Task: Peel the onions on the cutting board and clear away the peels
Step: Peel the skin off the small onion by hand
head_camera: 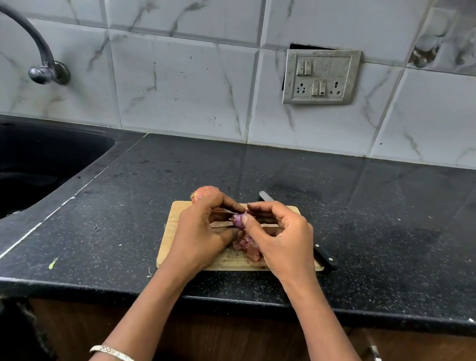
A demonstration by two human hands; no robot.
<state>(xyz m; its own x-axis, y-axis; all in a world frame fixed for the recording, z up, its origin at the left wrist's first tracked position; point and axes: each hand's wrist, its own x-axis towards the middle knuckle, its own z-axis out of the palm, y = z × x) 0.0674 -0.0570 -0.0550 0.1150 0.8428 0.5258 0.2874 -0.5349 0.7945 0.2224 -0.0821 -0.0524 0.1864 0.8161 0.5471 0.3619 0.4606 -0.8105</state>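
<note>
Nearest me, a thin pale bangle (121, 359) circles each wrist above the brown wood-grain cabinet front (237, 348) with its metal handles (374, 357). My left hand (202, 230) curls its fingers round a small purple onion (239, 219), smooth and glossy where it shows, and holds it just above the middle of the cutting board (173, 232). My right hand (280, 241) meets it from the other side, with the thumb on the onion's skin and the forefinger bent over its top in a narrow pinch. Under my hands a loose heap of papery, reddish peels (247, 244) lies on the board. The board is a pale wooden rectangle with rounded corners. A knife (325, 258) lies along its right side, with its black riveted handle toward me and its blade tip showing past my right fingers. At the board's far left corner sits a second onion (203, 192), round and in its dry orange-pink skin. My left hand hides whether it rests on the wood or on the counter. The countertop (374, 245) is polished black stone with pale speckles. To the left a dark, rounded sink (17, 174) is sunk into it, under a curved metal tap (36, 38). The wall (183, 81) behind is glossy grey-veined marble-look tile and carries a tilted switch plate (321, 77).
</note>
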